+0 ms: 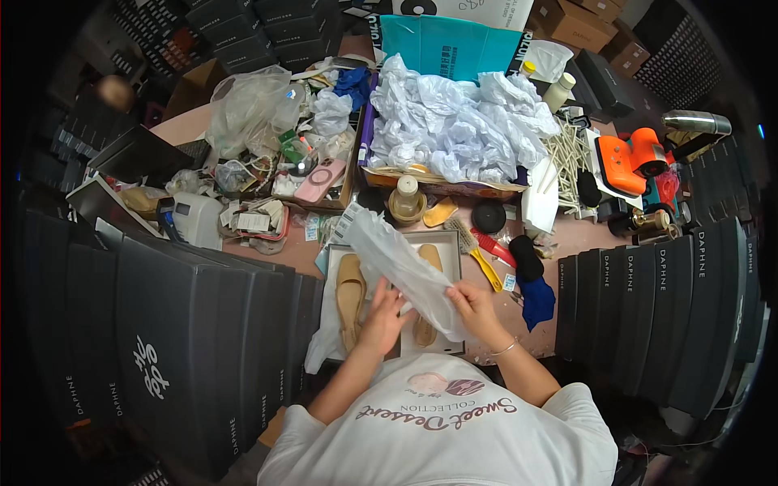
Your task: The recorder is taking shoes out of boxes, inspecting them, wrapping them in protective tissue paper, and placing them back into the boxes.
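My left hand [382, 314] and my right hand [476, 308] both grip a long clear plastic bag [397, 259] that slants up to the left over an open white shoe box [448, 243]. A tan flat shoe [351, 293] lies in the box's left half. A second tan shoe [429, 257] lies in the right half, partly hidden under the bag.
Stacks of dark shoe boxes [186, 340] flank me on the left and on the right [656, 316]. Behind the white box stand a carton of crumpled white tissue paper [454, 121], a brush with a yellow handle [476, 251], a small bottle [406, 198], an orange tool [632, 158] and clutter.
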Demonstrator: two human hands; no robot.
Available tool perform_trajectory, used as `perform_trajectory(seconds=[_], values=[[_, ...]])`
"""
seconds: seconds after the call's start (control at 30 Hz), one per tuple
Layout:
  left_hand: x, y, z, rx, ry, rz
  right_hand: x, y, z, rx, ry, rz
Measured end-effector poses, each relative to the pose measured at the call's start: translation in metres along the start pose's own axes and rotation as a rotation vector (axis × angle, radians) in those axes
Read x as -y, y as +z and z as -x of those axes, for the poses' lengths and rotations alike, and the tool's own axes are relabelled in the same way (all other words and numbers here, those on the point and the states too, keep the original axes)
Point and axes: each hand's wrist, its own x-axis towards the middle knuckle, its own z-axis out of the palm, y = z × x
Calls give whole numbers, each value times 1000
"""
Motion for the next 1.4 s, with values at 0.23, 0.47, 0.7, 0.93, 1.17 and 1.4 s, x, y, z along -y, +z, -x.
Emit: perform_trajectory(seconds=[0.23, 0.47, 0.7, 0.93, 1.17, 1.4], values=[[-15, 12, -17, -180, -158, 115, -13, -12, -21, 241, 197, -55], [-6, 17, -23, -192, -49, -29, -24, -8, -34, 552, 13, -41], [-39, 21, -14, -354, 262, -390, -41, -104, -132, -111, -77, 395], [-10, 28, -23, -343, 202, -495, -85, -135, -245, 104, -44, 1000], [-36, 48, 0, -390, 452, -668, -64, -160, -246, -53, -86, 608], [-42, 14, -8, -398, 368, -997, -70, -175, -236, -148, 160, -23]])
